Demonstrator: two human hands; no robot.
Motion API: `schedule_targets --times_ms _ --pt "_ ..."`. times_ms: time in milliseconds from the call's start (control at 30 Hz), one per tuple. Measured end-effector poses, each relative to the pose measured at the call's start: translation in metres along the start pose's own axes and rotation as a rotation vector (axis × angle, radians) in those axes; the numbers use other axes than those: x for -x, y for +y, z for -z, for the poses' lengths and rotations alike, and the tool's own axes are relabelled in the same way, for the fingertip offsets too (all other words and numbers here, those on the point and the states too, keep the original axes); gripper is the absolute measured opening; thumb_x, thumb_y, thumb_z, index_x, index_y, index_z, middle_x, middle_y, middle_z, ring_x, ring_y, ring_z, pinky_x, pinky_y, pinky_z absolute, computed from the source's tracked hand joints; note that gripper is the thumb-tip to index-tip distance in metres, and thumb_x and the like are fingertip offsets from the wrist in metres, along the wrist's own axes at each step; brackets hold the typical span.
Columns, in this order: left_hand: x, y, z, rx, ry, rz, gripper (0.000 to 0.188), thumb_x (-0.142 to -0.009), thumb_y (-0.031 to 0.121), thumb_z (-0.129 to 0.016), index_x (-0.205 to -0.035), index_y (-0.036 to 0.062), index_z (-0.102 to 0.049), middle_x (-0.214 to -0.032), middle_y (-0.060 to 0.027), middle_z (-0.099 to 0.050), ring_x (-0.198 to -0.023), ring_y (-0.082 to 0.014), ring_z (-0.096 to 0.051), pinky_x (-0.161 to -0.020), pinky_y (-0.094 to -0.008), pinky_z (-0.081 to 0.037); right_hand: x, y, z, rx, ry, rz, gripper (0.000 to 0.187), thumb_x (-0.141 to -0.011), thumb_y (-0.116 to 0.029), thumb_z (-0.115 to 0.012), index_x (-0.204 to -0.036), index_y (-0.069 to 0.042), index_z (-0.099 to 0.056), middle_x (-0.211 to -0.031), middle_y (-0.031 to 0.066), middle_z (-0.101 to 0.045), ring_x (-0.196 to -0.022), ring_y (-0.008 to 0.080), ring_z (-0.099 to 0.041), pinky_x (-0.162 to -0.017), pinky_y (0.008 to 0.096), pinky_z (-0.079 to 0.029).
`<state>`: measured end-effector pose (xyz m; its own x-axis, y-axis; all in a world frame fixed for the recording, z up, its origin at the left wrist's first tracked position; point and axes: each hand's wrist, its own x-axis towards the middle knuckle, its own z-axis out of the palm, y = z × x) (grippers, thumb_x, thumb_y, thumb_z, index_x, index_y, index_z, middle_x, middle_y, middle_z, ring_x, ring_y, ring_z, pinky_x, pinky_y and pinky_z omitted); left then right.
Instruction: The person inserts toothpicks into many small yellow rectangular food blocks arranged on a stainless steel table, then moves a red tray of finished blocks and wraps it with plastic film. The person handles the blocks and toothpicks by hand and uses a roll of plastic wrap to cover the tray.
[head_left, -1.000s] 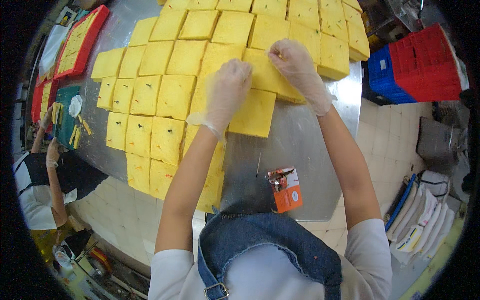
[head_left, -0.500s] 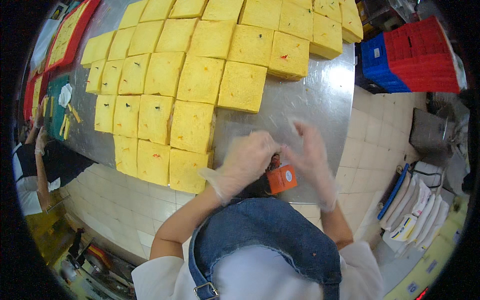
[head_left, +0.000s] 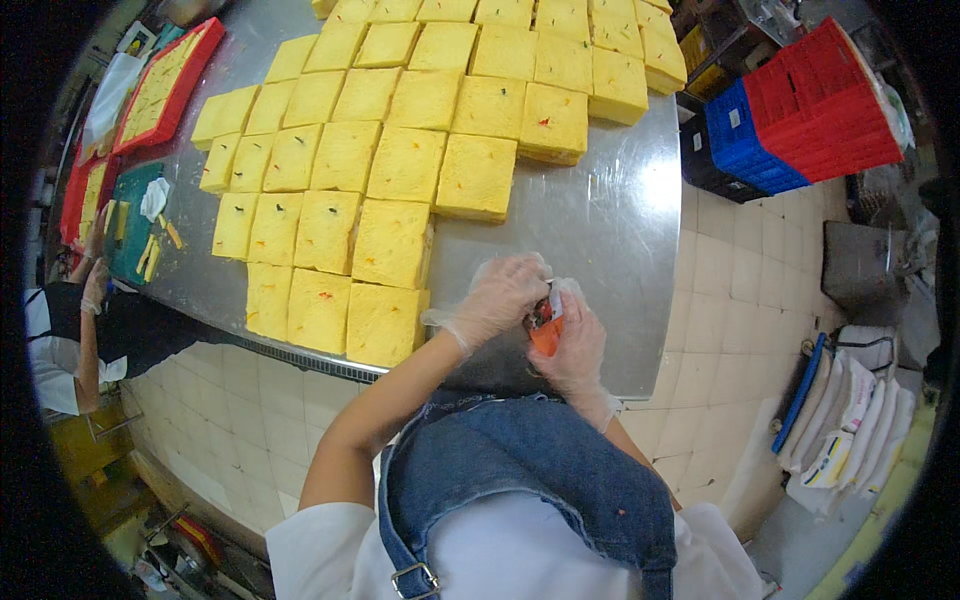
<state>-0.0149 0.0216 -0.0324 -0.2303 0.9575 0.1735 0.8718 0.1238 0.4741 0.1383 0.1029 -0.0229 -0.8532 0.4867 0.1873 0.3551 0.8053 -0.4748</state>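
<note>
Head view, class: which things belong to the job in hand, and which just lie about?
Job, likely: orange packet in the right hand; left hand close by; yellow blocks; metal table.

Lying about, likely: stacked crates; white bags.

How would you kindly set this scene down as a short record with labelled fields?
Left hand: clear-gloved, fingers at the top of an orange packet
Right hand: clear-gloved, gripping the packet's right side
Work surface: metal table
On it: rows of square-topped yellow blocks, several with small coloured bits on top
Far left: another person beside a green board
Right: stacked red and blue crates
</note>
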Motion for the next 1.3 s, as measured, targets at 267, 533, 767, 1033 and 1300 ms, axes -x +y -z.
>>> schedule_targets --times_ms 267,533,767,1033,1300 --pt "0.011 0.007 0.046 -0.12 -0.051 0.365 0.01 -0.078 0.016 -0.053 -0.081 0.0078 -0.059 -0.082 -0.014 -0.061 -0.079 -0.0317 -0.06 -0.067 -0.043 -0.046 -0.002 -0.008 0.013 0.096 -0.175 -0.113 0.084 -0.056 -0.025 -0.073 -0.129 -0.011 -0.035 -0.126 0.0095 -0.045 -0.104 0.0313 -0.049 -0.085 0.0435 -0.039" --pt "0.021 0.011 0.077 -0.165 -0.032 0.449 0.012 -0.077 0.018 -0.053 -0.074 0.0075 -0.059 -0.072 -0.0147 -0.061 -0.071 -0.0312 -0.061 -0.058 -0.0439 -0.045 -0.038 -0.022 0.031 -0.108 -0.113 0.186 0.054 -0.067 -0.021 -0.07 -0.115 -0.008 -0.05 -0.111 0.0123 -0.054 -0.102 0.0319 -0.05 -0.088 0.0428 -0.039" --pt "0.02 0.009 0.08 0.161 -0.078 0.56 0.016 -0.079 0.023 -0.057 -0.085 0.0094 -0.064 -0.082 -0.0147 -0.063 -0.078 -0.0314 -0.061 -0.067 -0.0391 -0.048 -0.066 -0.029 0.008 -0.445 -0.293 0.152 0.02 -0.077 -0.016 -0.061 -0.094 -0.005 -0.06 -0.084 0.0131 -0.061 -0.081 0.0305 -0.057 -0.075 0.0388 -0.044" --pt "0.019 0.002 0.077 0.187 -0.229 0.694 0.021 -0.082 0.027 -0.056 -0.093 0.0117 -0.065 -0.089 -0.0147 -0.063 -0.084 -0.029 -0.061 -0.073 -0.0367 -0.048 -0.074 -0.015 0.009 -1.064 -0.462 -0.515 0.01 -0.085 -0.012 -0.058 -0.092 -0.005 -0.059 -0.081 -0.0014 -0.054 -0.075 0.0069 -0.049 -0.067 0.0234 -0.041" --pt "-0.001 0.007 0.061 0.883 0.167 0.679 0.024 -0.084 0.022 -0.059 -0.096 0.0024 -0.063 -0.092 -0.0089 -0.064 -0.085 -0.0154 -0.059 -0.074 -0.0297 -0.046 -0.086 -0.023 0.023 -1.184 -0.445 -0.511 0.011 -0.085 -0.014 -0.059 -0.091 -0.004 -0.059 -0.08 -0.0008 -0.057 -0.073 0.0069 -0.051 -0.067 0.0222 -0.04"
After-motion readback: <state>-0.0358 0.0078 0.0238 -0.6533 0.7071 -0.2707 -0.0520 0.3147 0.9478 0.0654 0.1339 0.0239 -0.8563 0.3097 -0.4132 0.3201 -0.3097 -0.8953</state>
